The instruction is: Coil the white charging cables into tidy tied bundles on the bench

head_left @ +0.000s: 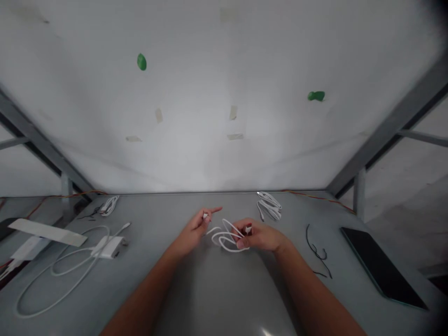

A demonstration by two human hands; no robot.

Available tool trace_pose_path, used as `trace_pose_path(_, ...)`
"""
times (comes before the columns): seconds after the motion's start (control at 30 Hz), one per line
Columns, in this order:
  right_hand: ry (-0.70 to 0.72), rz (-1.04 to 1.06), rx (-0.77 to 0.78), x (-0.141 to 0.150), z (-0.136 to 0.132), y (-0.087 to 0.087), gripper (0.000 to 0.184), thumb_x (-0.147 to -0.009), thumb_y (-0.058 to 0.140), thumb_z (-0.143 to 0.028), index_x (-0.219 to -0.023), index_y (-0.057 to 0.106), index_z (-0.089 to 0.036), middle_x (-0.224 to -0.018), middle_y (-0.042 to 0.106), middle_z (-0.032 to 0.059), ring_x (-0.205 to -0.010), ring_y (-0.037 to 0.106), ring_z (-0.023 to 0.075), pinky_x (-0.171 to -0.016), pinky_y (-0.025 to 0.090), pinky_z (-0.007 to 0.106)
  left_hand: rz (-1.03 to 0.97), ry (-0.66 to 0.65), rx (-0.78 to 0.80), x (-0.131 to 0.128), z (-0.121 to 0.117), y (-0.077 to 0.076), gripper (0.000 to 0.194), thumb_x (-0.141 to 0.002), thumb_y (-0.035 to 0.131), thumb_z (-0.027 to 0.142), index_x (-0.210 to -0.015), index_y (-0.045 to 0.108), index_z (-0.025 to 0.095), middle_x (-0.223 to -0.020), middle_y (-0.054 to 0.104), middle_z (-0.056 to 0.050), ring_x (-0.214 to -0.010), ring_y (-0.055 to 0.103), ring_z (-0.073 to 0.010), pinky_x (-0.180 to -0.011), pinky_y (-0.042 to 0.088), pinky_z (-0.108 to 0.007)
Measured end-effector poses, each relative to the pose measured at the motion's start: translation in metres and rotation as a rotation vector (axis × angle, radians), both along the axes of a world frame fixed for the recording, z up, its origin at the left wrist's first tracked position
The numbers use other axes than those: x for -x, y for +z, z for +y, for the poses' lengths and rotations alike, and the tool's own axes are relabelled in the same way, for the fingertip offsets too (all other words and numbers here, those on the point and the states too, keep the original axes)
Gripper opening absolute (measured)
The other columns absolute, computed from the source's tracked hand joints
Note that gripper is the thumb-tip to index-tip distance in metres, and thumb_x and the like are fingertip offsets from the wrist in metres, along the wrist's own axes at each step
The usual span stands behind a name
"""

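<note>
Between my hands, above the middle of the grey table (224, 298), is a white charging cable (224, 239) in loose loops. My right hand (257, 234) pinches the gathered loops, and a white plug end shows between its fingers. My left hand (194, 228) grips the other end near its small white connector, with the index finger pointing out to the right. A short stretch of cable runs from the left fingers to the loops. The exact connector types are too small to tell.
A coiled white cable (269, 206) lies at the back right; a smaller coil (109, 205) sits back left. On the left are a white charger (108, 247) with its cable and a pale strip (49, 232). Black ties (317, 249) and a dark tablet (381, 266) lie right.
</note>
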State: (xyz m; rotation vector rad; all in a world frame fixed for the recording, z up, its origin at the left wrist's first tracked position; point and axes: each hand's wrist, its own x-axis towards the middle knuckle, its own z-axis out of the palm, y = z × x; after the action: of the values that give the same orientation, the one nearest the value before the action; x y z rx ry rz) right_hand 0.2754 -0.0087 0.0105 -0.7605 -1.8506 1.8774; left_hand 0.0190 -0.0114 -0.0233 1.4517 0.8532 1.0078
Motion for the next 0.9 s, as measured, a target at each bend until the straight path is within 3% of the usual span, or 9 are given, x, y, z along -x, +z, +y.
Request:
trace_pose_path(0.13,-0.076,0.357,0.151,0.015,-0.004,-0.013,0.050,-0.067,0.093,-0.055,-0.070,0.059,-0.019,-0.061,0.052,-0.0050,-0.056,0.044,0.0110,-0.055,0.032,0.026,-0.334,-0.078,0.266,-0.016,-0.007,-0.002,0.053,-0.090,0.069,0.070,-0.115,0.068,0.024,-0.127,0.072,-0.009,-0.101,0.068,-0.0242,-0.089,0.049,-0.036)
trace_pose_path(0.27,-0.253,0.555,0.227,0.034,-0.003,-0.023,0.043,-0.071,0.094,-0.049,-0.074,0.062,-0.020,-0.063,0.051,-0.0052,-0.053,0.045,0.0105,-0.051,0.035,0.026,-0.476,-0.126,0.264,-0.026,-0.009,-0.011,0.079,-0.080,0.060,0.090,-0.117,0.068,0.021,-0.118,0.073,-0.013,-0.112,0.066,-0.0305,-0.092,0.050,-0.040)
trace_pose_path(0.33,-0.336,0.566,0.241,0.038,-0.002,-0.024,0.043,-0.071,0.094,-0.047,-0.074,0.062,-0.020,-0.063,0.050,-0.0054,-0.053,0.043,0.0101,-0.050,0.036,0.025,-0.442,-0.068,0.243,-0.028,-0.008,-0.015,0.077,-0.080,0.063,0.088,-0.118,0.068,0.021,-0.118,0.072,-0.012,-0.112,0.066,-0.0297,-0.091,0.051,-0.039)
trace_pose_path(0.47,-0.411,0.491,0.251,0.043,-0.003,-0.020,0.045,-0.072,0.093,-0.053,-0.075,0.062,-0.020,-0.065,0.053,-0.0042,-0.054,0.044,0.0105,-0.051,0.038,0.026,-0.274,0.080,0.198,-0.032,-0.003,-0.023,0.058,-0.083,0.076,0.072,-0.113,0.064,0.023,-0.105,0.072,-0.007,-0.095,0.069,-0.0234,-0.081,0.053,-0.034)
trace_pose_path(0.57,-0.439,0.386,0.213,0.047,-0.004,-0.020,0.047,-0.071,0.092,-0.056,-0.079,0.064,-0.020,-0.067,0.052,-0.0040,-0.058,0.048,0.0116,-0.053,0.041,0.026,-0.081,0.231,0.148,-0.030,0.005,-0.030,0.059,-0.084,0.064,0.081,-0.090,0.062,0.023,-0.077,0.063,0.000,-0.070,0.061,-0.0182,-0.066,0.049,-0.031)
trace_pose_path(0.67,-0.518,0.226,0.145,0.046,-0.001,-0.024,0.049,-0.072,0.088,-0.062,-0.079,0.063,-0.020,-0.068,0.053,-0.0032,-0.059,0.050,0.0126,-0.053,0.044,0.027,0.087,0.433,0.113,-0.017,0.014,-0.034,0.060,-0.085,0.059,0.083,-0.074,0.054,0.024,-0.062,0.051,0.004,-0.059,0.050,-0.0158,-0.058,0.041,-0.028)
trace_pose_path(0.8,-0.721,-0.035,0.005,0.036,0.010,-0.034,0.040,-0.084,0.070,-0.060,-0.085,0.067,-0.021,-0.060,0.047,-0.0051,-0.055,0.049,0.0142,-0.051,0.044,0.027,0.089,0.652,0.034,0.007,0.025,-0.034,0.047,-0.087,0.068,0.069,-0.074,0.062,0.025,-0.062,0.053,0.002,-0.066,0.057,-0.0199,-0.060,0.041,-0.028)
trace_pose_path(0.9,-0.809,-0.144,-0.061,0.028,0.017,-0.038,0.030,-0.087,0.062,-0.051,-0.085,0.066,-0.022,-0.059,0.045,-0.0058,-0.052,0.049,0.0146,-0.050,0.044,0.028,-0.017,0.734,0.079,0.015,0.030,-0.029,0.038,-0.088,0.070,0.062,-0.085,0.069,0.024,-0.076,0.066,-0.002,-0.083,0.067,-0.0240,-0.070,0.050,-0.030)
